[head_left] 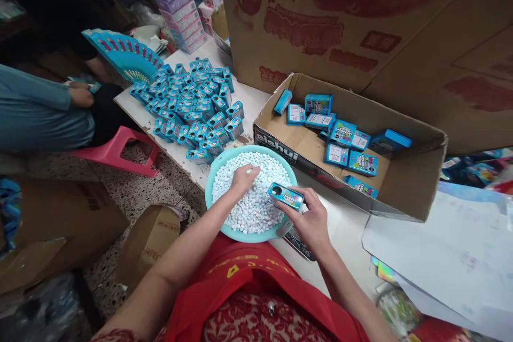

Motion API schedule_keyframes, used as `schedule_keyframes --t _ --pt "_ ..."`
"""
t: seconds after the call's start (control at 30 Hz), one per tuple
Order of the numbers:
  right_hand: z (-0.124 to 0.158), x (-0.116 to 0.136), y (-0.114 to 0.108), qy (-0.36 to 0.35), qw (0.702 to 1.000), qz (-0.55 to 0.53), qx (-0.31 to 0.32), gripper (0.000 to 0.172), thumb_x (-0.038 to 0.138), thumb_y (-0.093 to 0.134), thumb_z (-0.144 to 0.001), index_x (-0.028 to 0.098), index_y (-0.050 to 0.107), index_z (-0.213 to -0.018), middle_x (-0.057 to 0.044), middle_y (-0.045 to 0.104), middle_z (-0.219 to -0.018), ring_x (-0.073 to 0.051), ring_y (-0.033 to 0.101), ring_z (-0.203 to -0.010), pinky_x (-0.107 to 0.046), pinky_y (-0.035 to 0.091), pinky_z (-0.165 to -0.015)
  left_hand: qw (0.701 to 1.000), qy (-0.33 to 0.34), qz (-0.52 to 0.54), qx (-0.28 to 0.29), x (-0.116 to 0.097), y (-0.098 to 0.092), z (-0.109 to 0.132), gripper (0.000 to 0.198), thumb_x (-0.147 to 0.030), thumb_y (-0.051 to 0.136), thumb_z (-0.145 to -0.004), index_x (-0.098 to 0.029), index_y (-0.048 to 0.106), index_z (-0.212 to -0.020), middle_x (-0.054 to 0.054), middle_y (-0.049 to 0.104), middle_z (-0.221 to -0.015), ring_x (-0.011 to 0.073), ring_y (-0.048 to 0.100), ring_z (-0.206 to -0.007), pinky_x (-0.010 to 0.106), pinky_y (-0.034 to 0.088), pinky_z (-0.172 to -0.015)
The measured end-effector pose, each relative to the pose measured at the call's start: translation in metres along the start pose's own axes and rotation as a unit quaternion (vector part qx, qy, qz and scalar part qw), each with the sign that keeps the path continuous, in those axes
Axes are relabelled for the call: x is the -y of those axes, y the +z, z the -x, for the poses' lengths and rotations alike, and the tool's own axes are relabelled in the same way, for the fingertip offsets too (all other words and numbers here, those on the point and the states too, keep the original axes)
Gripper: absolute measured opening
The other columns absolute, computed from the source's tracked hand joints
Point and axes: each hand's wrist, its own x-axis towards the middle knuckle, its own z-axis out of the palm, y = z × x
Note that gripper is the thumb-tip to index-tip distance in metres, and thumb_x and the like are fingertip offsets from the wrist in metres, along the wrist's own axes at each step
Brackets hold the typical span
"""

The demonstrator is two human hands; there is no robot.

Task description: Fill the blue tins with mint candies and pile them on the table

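A teal bowl (212, 181) full of small white pellets (260, 206) sits at the near edge of a white table (256, 101). My left hand (242, 179) rests in the pellets, fingers curled around some of them. Over the bowl's right rim, my right hand (310, 219) grips a small blue box (285, 195) whose open end points left. Many more blue boxes (192, 109) with open ends lie heaped on the table beyond the bowl. A cardboard tray (404, 187) to the right holds several closed blue boxes (344, 144).
A big printed carton (360, 16) stands behind the tray. White sheets (449, 251) lie at right. At left another person sits on a pink stool (116, 152), one hand (81, 97) showing, beside a blue fan (124, 56). Brown boxes (60, 224) crowd the floor.
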Motion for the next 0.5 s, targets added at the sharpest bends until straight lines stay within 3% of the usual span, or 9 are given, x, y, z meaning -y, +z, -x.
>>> schedule_keyframes --t 0.1,0.17,0.23,0.37,0.5 --pt "-0.001 0.003 0.004 -0.033 0.999 0.019 0.008 0.026 0.035 0.071 -0.075 0.023 0.062 -0.096 -0.003 0.061 -0.089 -0.020 0.059 -0.084 -0.033 0.048 -0.074 0.979 -0.040 0.196 0.041 -0.025 -0.010 0.018 0.031 -0.050 0.051 -0.074 -0.019 0.049 -0.070 -0.004 0.044 -0.054 0.0070 0.036 -0.039 0.021 0.028 -0.039" --pt "-0.002 0.007 0.008 -0.051 0.998 0.027 0.020 0.024 0.034 0.070 -0.076 0.024 0.062 -0.096 -0.003 0.062 -0.089 -0.021 0.060 -0.084 -0.034 0.048 -0.073 0.928 -0.054 0.362 0.076 -0.044 -0.013 0.032 0.029 -0.046 0.059 -0.069 -0.019 0.047 -0.071 -0.005 0.046 -0.054 0.0057 0.036 -0.038 0.019 0.024 -0.037" --pt "-0.003 0.012 0.013 -0.066 0.997 0.033 0.034 0.024 0.033 0.070 -0.075 0.024 0.061 -0.096 -0.004 0.063 -0.089 -0.021 0.060 -0.084 -0.034 0.049 -0.073 0.888 -0.030 0.451 0.083 -0.058 -0.013 0.043 0.027 -0.040 0.061 -0.066 -0.019 0.045 -0.069 -0.004 0.047 -0.054 0.0069 0.043 -0.041 0.019 0.030 -0.038" --pt "-0.004 0.019 0.021 -0.078 0.995 0.037 0.055 0.026 0.031 0.071 -0.074 0.024 0.061 -0.097 -0.004 0.064 -0.090 -0.023 0.061 -0.087 -0.035 0.049 -0.074 0.876 0.048 0.479 0.033 -0.068 -0.008 0.053 0.023 -0.034 0.059 -0.069 -0.019 0.044 -0.063 -0.004 0.049 -0.056 0.0112 0.055 -0.052 0.024 0.044 -0.050" --pt "-0.002 0.025 0.021 -0.080 0.995 0.031 0.041 0.025 0.031 0.071 -0.074 0.025 0.062 -0.097 -0.004 0.064 -0.090 -0.023 0.061 -0.086 -0.035 0.049 -0.074 0.889 0.072 0.452 -0.002 -0.066 -0.007 0.056 0.021 -0.034 0.058 -0.073 -0.019 0.046 -0.065 -0.004 0.053 -0.061 0.0108 0.056 -0.051 0.025 0.046 -0.052"
